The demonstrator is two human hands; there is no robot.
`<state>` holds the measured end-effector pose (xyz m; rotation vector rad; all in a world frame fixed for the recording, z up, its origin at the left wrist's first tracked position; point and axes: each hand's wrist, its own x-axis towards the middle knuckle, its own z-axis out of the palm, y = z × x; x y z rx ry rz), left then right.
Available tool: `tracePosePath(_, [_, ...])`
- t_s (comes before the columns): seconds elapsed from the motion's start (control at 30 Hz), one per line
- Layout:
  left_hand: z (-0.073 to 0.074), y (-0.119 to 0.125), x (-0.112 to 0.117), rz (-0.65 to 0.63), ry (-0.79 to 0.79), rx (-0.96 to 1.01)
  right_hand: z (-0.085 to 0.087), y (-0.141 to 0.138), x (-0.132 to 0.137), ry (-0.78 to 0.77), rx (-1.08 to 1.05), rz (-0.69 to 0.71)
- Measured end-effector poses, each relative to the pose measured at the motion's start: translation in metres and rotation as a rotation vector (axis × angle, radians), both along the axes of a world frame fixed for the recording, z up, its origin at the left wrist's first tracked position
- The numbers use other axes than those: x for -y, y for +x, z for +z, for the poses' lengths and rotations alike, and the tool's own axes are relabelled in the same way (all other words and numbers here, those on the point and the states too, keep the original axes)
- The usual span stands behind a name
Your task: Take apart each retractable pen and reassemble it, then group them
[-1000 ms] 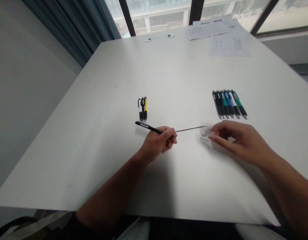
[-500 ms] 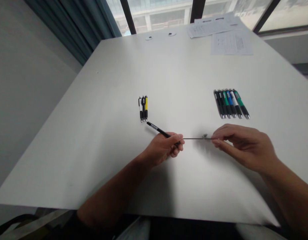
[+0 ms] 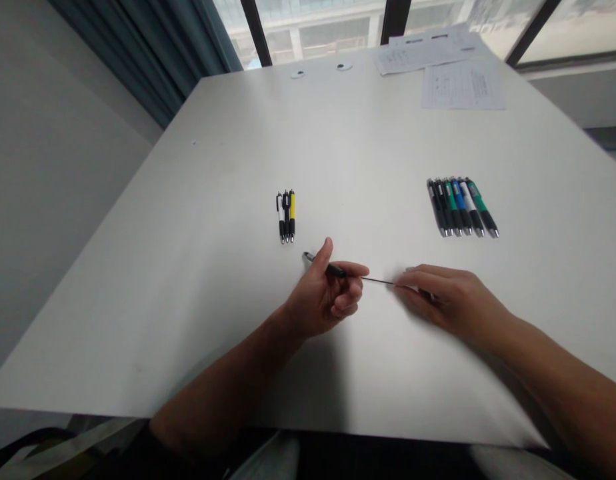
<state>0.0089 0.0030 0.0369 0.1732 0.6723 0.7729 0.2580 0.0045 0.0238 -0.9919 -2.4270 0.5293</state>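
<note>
My left hand (image 3: 315, 303) holds a black pen barrel (image 3: 335, 270) across its fingers, with the thumb raised and the middle of the barrel hidden behind it. A thin dark pen refill (image 3: 379, 281) spans the gap between my hands. Its left end is at the fingers of my left hand; whether it is inside the barrel I cannot tell. The fingertips of my right hand (image 3: 453, 293) pinch the refill's other end, slightly blurred. Just behind those fingertips a small silvery piece (image 3: 409, 269) shows on the table, partly hidden.
On the white table (image 3: 238, 147), three pens (image 3: 287, 217) lie side by side left of centre. A row of several pens (image 3: 461, 208) lies to the right. Paper sheets (image 3: 463, 87) and two small white discs (image 3: 345, 67) are at the far edge, below the window.
My right hand has moved left with the refill, narrowing the gap between my hands. My left thumb has lifted, and the barrel has turned in my left hand.
</note>
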Motion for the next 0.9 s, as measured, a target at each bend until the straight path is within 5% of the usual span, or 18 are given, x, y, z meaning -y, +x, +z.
tracePosePath(0.37, [-0.006,0.000,0.003,0.013,0.175,0.017,-0.012,-0.004,0.001,0.029,0.048,-0.011])
tracePosePath(0.9, [-0.019,0.009,0.008,-0.020,0.282,-0.084,0.009,-0.009,0.006,-0.112,-0.238,-0.021])
